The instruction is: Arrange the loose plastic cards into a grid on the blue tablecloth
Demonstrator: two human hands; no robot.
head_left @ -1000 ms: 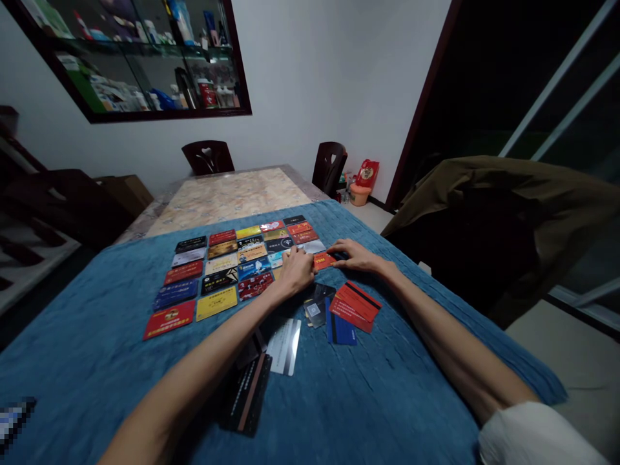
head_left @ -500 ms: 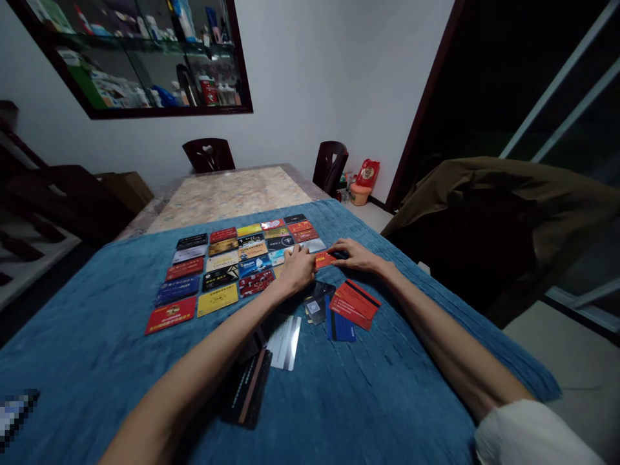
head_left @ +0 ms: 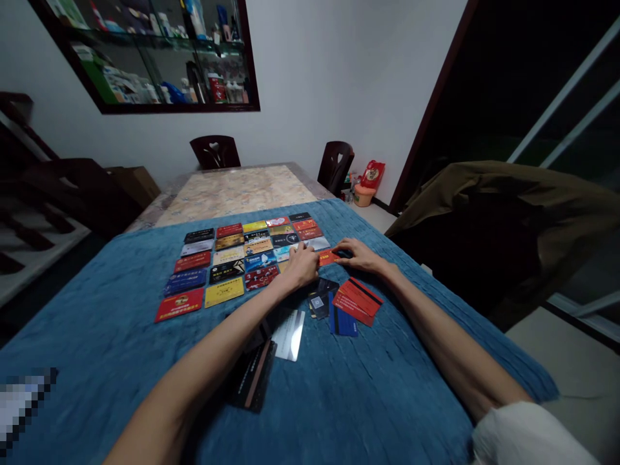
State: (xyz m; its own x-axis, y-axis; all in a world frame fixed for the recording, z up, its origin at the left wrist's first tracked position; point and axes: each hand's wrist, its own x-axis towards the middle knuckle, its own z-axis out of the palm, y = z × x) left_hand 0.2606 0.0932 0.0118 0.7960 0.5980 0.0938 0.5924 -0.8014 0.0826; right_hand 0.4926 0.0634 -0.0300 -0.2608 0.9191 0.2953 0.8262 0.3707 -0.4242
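Observation:
A small red-orange card [head_left: 328, 257] lies on the blue cloth between my two hands. My left hand [head_left: 304, 265] is curled at the card's left edge, its fingertips partly hidden and covering neighbouring cards. At the opposite edge, the bent fingers and thumb of my right hand [head_left: 357, 256] close on the card. Several cards lie face up in rows to the left, among them a yellow card [head_left: 224, 292], a dark red patterned card [head_left: 261, 278] and a red card [head_left: 179, 305] at the near corner. A silver-white card [head_left: 312, 243] sits just beyond the red-orange one.
Nearer me are loose cards: a red one [head_left: 357, 300], a blue one [head_left: 343, 321], dark ones [head_left: 320, 302], a silver one [head_left: 289, 334] and a black striped one [head_left: 252, 378]. A blue cloth [head_left: 387, 387] covers the table's near part. A draped chair [head_left: 450, 194] stands right.
The view has shifted slightly, so the cards appear a little further right. Both hands stay at the red-orange card, and my right fingers are slightly more bent over its edge.

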